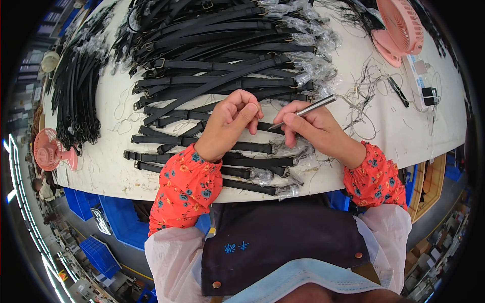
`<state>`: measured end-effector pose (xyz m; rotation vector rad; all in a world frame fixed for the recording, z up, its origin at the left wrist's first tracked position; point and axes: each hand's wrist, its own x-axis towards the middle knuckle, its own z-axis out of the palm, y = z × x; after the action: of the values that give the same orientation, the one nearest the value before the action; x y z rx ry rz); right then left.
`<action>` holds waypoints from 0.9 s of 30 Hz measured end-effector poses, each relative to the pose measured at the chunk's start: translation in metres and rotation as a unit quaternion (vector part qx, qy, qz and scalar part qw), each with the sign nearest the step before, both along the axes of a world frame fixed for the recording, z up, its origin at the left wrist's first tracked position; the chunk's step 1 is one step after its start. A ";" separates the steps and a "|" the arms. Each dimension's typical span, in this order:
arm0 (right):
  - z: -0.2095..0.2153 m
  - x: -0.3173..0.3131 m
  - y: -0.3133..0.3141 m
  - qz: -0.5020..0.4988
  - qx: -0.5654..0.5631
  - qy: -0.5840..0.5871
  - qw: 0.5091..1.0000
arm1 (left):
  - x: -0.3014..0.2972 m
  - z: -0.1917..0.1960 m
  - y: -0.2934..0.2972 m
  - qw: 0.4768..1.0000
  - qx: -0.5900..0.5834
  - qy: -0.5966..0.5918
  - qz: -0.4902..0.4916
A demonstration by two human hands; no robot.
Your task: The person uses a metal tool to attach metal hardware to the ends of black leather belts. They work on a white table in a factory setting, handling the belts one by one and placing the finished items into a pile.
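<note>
My left hand (228, 123) is held above the black straps, its fingers curled in and the thumb against them; whatever it pinches, if anything, is too small to make out. In my right hand (319, 130) is a slim silver pen-shaped tool (322, 102), gripped like a pen, its tip pointing toward my left fingers. A thin cord seems to run from the tool's upper end. Below both hands lie several black buckled straps (202, 146), side by side, with clear plastic wrap (305, 65) around their right ends. A gap separates the two hands.
More black straps (76, 96) hang in a bundle at the table's left. Pink fans stand at the far right (401, 25) and left edge (47, 149). A power strip (418, 76), a black pen-like item (399, 92) and loose threads (371, 83) lie right. Blue bins (121, 222) sit below the white table (106, 177).
</note>
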<state>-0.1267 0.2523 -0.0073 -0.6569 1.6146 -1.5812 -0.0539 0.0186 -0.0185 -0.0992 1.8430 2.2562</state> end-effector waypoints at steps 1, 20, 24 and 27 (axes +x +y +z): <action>0.000 0.000 0.000 -0.002 0.000 -0.004 1.000 | 0.000 0.000 0.000 1.000 0.002 -0.001 -0.001; -0.004 -0.007 0.007 0.002 -0.017 0.489 0.872 | 0.006 0.000 0.004 0.815 -0.481 0.312 -0.082; 0.001 -0.003 0.008 0.046 0.039 0.571 0.819 | 0.004 0.000 0.006 0.810 -0.479 0.334 -0.057; -0.001 0.000 0.008 0.046 0.051 0.563 0.824 | 0.002 0.002 0.005 0.823 -0.460 0.328 -0.057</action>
<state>-0.1269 0.2603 -0.0083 -1.7918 2.3798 -0.9910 -0.0515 0.0240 -0.0168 0.6912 3.0234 1.1590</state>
